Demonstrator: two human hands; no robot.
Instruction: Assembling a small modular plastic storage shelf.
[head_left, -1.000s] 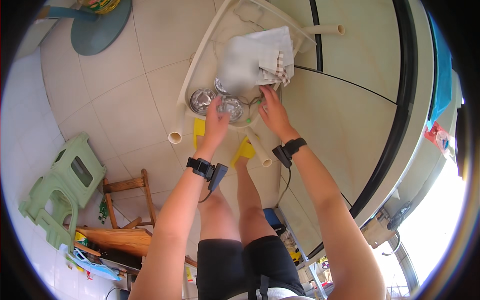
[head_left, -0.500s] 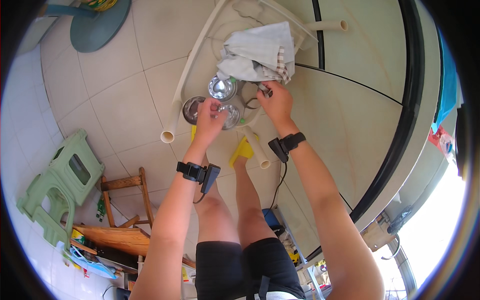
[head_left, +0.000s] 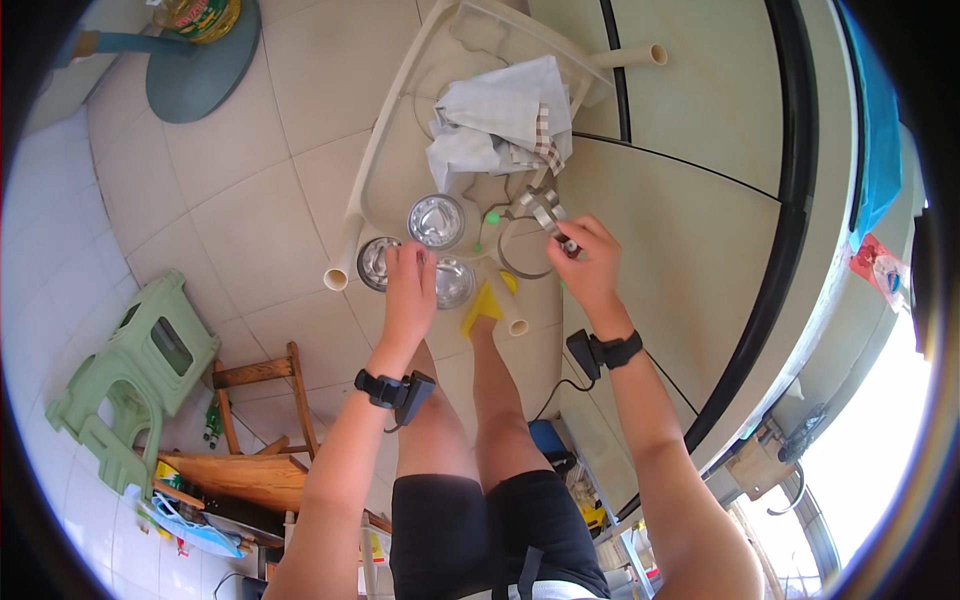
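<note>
Gripping: a metal clip (head_left: 545, 212) is pinched in the fingers of the right hand (head_left: 588, 262), just right of the bowls.
Left hand (head_left: 410, 290): laid palm-down, fingers stretched, over the gap between two steel bowls; whether anything is grasped beneath it cannot be told.
Bowls: three are seen on the tray (head_left: 385, 165), one upper bowl (head_left: 436, 221) above the left hand, one left bowl (head_left: 376, 262) by its thumb side, one right bowl (head_left: 454, 283) touching its fingers.
Cloth (head_left: 500, 122): crumpled, white and checked, heaped on the tray above the bowls.
Ring (head_left: 522, 250): a thin metal hoop is lying right of the bowls, under the right hand.
Stool (head_left: 130, 375): green plastic, well left of the bowls, on the tiled floor (head_left: 230, 210).
Wristbands: dark, worn on both wrists.
</note>
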